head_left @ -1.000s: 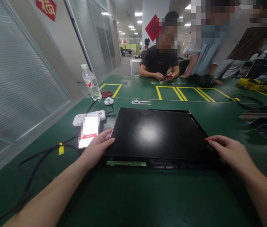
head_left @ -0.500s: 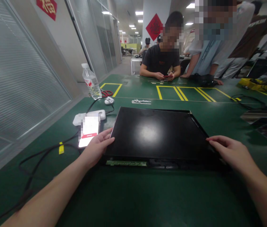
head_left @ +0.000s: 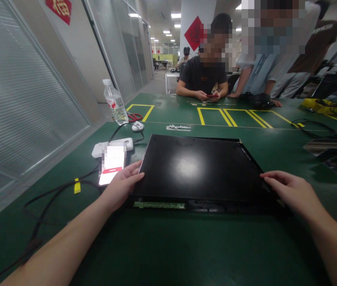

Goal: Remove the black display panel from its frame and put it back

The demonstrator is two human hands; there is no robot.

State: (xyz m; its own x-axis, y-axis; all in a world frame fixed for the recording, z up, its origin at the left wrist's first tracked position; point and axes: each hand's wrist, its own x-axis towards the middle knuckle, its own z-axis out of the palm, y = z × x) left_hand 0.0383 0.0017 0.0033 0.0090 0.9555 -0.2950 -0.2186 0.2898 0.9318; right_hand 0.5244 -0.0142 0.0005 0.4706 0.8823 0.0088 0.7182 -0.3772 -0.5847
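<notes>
A black display panel (head_left: 198,167) lies in front of me, its dark glossy face up and reflecting a light. It sits askew over a black frame (head_left: 250,159), whose far and right edges show past it. Along the near edge runs a green circuit board strip (head_left: 159,205). My left hand (head_left: 123,182) grips the panel's left edge, thumb on top and fingers at the side. At the opposite edge, my right hand (head_left: 287,188) pinches the panel's right side between thumb and fingertips. The undersides of both grips are hidden.
Left of the panel are a lit phone (head_left: 113,165), a white power strip (head_left: 97,150), black cables (head_left: 58,186) and a water bottle (head_left: 115,103). Red-handled scissors (head_left: 134,117) and small white parts (head_left: 178,128) lie beyond. A person (head_left: 204,79) sits across the green table (head_left: 192,250); others stand at right.
</notes>
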